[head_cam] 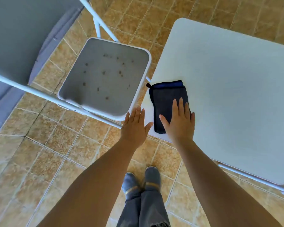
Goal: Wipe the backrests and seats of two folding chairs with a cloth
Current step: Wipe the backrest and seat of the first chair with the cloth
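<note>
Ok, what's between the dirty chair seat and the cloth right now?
Head view: only the seat's white rim, a sliver of tiled floor and bare table edge separate the crumb-strewn chair seat from the cloth.

Bare forearms without sleeves, grey frayed-hem jeans point(144, 210), grey slip-on shoes point(152, 176) with tan bands.
</note>
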`<action>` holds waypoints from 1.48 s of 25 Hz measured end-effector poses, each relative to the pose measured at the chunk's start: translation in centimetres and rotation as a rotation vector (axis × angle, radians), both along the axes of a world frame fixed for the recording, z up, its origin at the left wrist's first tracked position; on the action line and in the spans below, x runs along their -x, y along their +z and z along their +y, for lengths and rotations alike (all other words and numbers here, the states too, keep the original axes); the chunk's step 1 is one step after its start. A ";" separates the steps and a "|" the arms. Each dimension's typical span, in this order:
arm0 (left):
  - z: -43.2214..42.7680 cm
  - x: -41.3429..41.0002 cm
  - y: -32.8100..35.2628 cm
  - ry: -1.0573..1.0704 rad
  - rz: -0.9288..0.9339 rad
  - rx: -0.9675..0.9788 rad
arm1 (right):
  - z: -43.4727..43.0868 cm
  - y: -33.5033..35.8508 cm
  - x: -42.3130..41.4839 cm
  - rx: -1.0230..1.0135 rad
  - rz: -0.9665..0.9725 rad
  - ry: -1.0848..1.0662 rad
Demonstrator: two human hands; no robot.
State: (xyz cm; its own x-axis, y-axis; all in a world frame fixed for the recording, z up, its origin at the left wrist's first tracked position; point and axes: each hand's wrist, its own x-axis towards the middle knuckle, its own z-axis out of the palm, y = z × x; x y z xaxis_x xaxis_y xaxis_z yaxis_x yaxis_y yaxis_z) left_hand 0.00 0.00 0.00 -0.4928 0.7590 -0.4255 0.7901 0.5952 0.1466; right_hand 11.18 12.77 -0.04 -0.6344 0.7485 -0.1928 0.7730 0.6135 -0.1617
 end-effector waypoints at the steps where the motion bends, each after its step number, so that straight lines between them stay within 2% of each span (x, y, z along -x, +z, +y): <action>1: 0.3 0.0 -0.7 0.005 -0.006 0.002 | 0.4 -0.5 0.6 -0.030 -0.015 -0.012; 7: 0.0 0.2 -3.8 -0.034 -0.011 -0.060 | 1.6 -4.5 2.3 -0.052 -0.066 -0.034; 16: 0.0 0.7 -3.7 -0.031 -0.016 -0.065 | 1.0 -5.1 2.4 -0.162 0.247 -0.106; 24: -3.5 2.2 0.1 0.010 0.091 -0.109 | -1.3 -1.5 3.2 0.025 0.258 -0.172; 27: -6.0 5.3 2.9 0.011 0.137 -0.124 | -3.9 0.7 4.6 0.163 0.318 -0.252; 30: -9.0 10.3 6.1 0.039 0.229 -0.158 | -7.2 3.2 8.1 0.292 0.464 -0.285; 34: -13.2 19.5 10.8 0.089 0.301 -0.179 | -11.8 6.6 15.3 0.319 0.593 -0.232; 37: -16.2 27.6 14.2 0.165 0.388 -0.199 | -15.5 8.9 22.4 0.372 0.669 -0.269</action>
